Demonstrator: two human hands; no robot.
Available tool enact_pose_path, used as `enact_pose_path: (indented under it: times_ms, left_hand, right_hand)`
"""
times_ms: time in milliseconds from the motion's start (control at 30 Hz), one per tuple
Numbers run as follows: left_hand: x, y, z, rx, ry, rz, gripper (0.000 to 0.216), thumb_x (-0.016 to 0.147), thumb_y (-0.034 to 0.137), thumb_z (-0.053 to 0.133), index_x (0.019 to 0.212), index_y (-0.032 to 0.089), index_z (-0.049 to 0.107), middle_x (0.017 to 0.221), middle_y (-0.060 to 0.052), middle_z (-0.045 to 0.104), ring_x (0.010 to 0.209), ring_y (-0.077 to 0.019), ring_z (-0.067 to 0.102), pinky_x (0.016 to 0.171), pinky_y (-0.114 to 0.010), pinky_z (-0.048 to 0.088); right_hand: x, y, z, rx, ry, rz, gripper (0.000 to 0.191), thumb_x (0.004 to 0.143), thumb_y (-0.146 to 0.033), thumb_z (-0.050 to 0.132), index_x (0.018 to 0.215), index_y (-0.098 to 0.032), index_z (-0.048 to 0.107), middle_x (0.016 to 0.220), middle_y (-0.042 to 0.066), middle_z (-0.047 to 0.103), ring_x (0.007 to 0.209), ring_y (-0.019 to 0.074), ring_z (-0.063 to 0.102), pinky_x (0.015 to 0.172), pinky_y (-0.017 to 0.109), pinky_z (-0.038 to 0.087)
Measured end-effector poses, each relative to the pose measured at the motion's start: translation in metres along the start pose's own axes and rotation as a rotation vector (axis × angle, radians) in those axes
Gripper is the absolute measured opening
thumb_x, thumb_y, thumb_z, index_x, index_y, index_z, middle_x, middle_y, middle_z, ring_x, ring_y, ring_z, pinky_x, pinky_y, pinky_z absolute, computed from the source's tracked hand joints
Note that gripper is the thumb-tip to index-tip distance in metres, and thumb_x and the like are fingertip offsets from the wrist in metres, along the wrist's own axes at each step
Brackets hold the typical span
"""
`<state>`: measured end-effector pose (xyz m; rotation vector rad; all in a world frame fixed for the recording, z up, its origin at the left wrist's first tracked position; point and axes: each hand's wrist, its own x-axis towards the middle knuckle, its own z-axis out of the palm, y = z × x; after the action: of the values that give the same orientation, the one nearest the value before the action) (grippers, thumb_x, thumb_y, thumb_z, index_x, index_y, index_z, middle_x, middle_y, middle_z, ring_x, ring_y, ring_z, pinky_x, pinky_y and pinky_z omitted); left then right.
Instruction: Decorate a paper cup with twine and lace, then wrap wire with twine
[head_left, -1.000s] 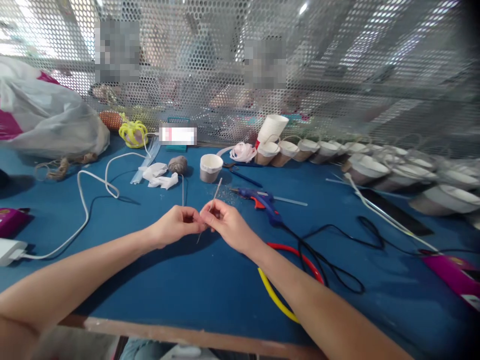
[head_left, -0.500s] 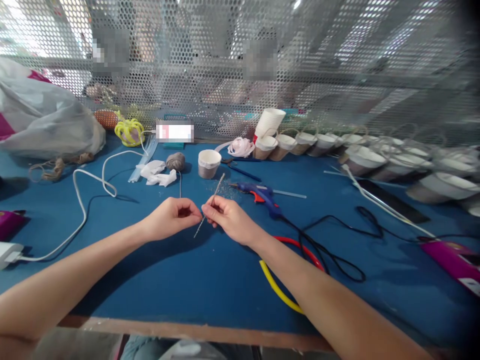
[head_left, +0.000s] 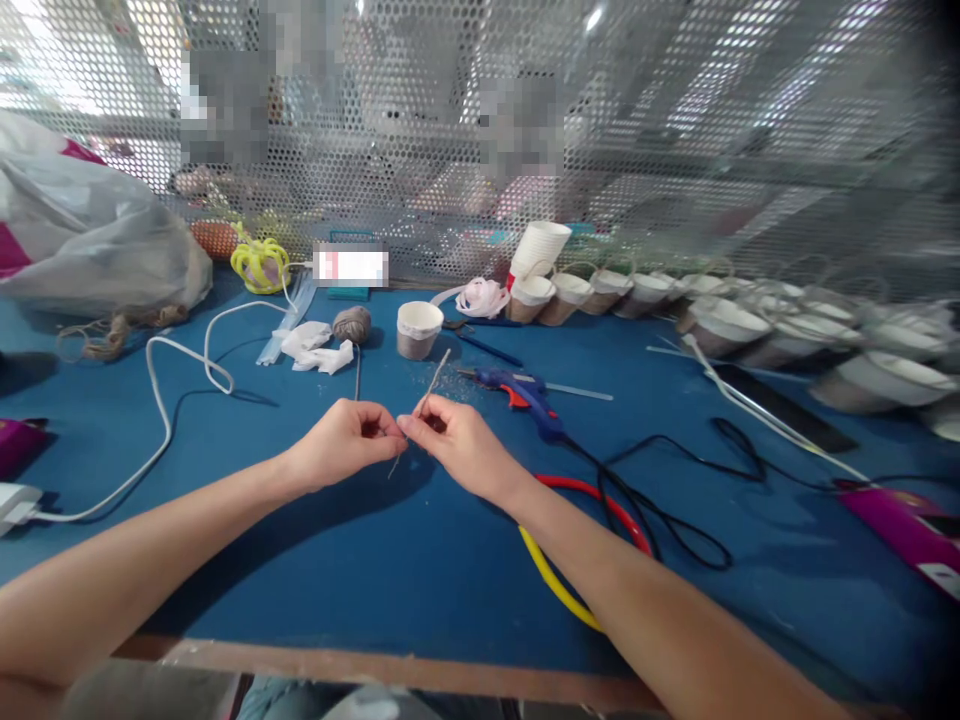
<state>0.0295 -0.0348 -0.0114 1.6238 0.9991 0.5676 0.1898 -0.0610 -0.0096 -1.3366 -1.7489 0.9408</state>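
Observation:
My right hand [head_left: 457, 432] is closed, pinching a thin rod wrapped with grey yarn [head_left: 435, 375]. The rod slants, its upper part rising above my fingers and its thin lower end showing beneath them. My left hand [head_left: 356, 438] is closed too, fingertips pressed together right beside the rod. From the grey yarn ball [head_left: 352, 325] a strand [head_left: 358, 372] runs down behind my left hand; what lies between those fingertips is mostly hidden. Just beyond my hands stands a paper cup [head_left: 418, 330] with a white rim and a brownish lower wall.
A blue glue gun [head_left: 521, 390] lies right of my hands, its black cord trailing rightward. Behind it are pliers [head_left: 487, 347]. Several handled paper cups [head_left: 724, 325] line the right back. White scraps [head_left: 319, 348] and a white cable [head_left: 165, 410] lie left; red and yellow tubing [head_left: 555, 580] lies near my right forearm.
My hands have drawn closer together, with the left fingertips now meeting the right ones at the rod. The rod has shifted only slightly.

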Motion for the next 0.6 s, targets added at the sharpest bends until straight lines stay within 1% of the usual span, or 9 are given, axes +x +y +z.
enact_pose_path:
  times_ms: [133, 200, 300, 433, 600]
  left_hand:
    - [-0.0012, 0.0008, -0.0009, -0.089, -0.051, -0.02, 0.024, 0.066, 0.035, 0.062, 0.059, 0.013, 0.054, 0.05, 0.005, 0.045, 0.048, -0.0054, 0.033, 0.046, -0.02, 0.022]
    - [-0.0017, 0.0017, -0.0012, -0.116, -0.059, -0.025, 0.024, 0.066, 0.035, 0.063, 0.06, 0.013, 0.054, 0.052, 0.005, 0.046, 0.049, -0.0054, 0.034, 0.047, -0.02, 0.023]
    - [-0.002, 0.0022, -0.0005, -0.125, -0.051, -0.025, 0.023, 0.065, 0.033, 0.063, 0.061, 0.013, 0.054, 0.053, 0.005, 0.047, 0.049, -0.0054, 0.035, 0.047, -0.02, 0.023]
    - [-0.0023, 0.0004, 0.0024, -0.084, -0.048, -0.009, 0.024, 0.066, 0.033, 0.061, 0.057, 0.014, 0.05, 0.05, 0.006, 0.042, 0.048, -0.0053, 0.031, 0.046, -0.02, 0.021]
    - [-0.0021, -0.0022, 0.0056, -0.086, -0.041, -0.012, 0.027, 0.067, 0.036, 0.06, 0.056, 0.014, 0.048, 0.05, 0.006, 0.041, 0.049, -0.0058, 0.031, 0.047, -0.021, 0.021]
  right_hand:
    - [0.0014, 0.0004, -0.0041, 0.245, -0.151, 0.047, 0.02, 0.076, -0.037, 0.056, 0.074, -0.018, 0.051, 0.064, -0.003, 0.051, 0.053, 0.0085, 0.045, 0.051, 0.023, 0.038]
    - [0.0019, 0.0007, -0.006, 0.269, -0.178, 0.059, 0.023, 0.075, -0.039, 0.058, 0.071, -0.018, 0.05, 0.061, -0.004, 0.049, 0.051, 0.0082, 0.045, 0.051, 0.023, 0.038]
    - [0.002, 0.0013, -0.0071, 0.201, -0.151, 0.064, 0.025, 0.075, -0.04, 0.058, 0.069, -0.017, 0.049, 0.058, -0.004, 0.048, 0.051, 0.0087, 0.044, 0.05, 0.023, 0.037]
    - [0.0006, 0.001, -0.0057, 0.101, -0.102, 0.049, 0.028, 0.075, -0.043, 0.057, 0.067, -0.017, 0.051, 0.057, -0.003, 0.049, 0.051, 0.0094, 0.043, 0.049, 0.024, 0.033]
    - [0.0001, 0.0008, -0.0024, 0.07, -0.066, 0.052, 0.029, 0.074, -0.043, 0.058, 0.065, -0.017, 0.051, 0.055, -0.004, 0.049, 0.051, 0.0091, 0.042, 0.048, 0.023, 0.032]
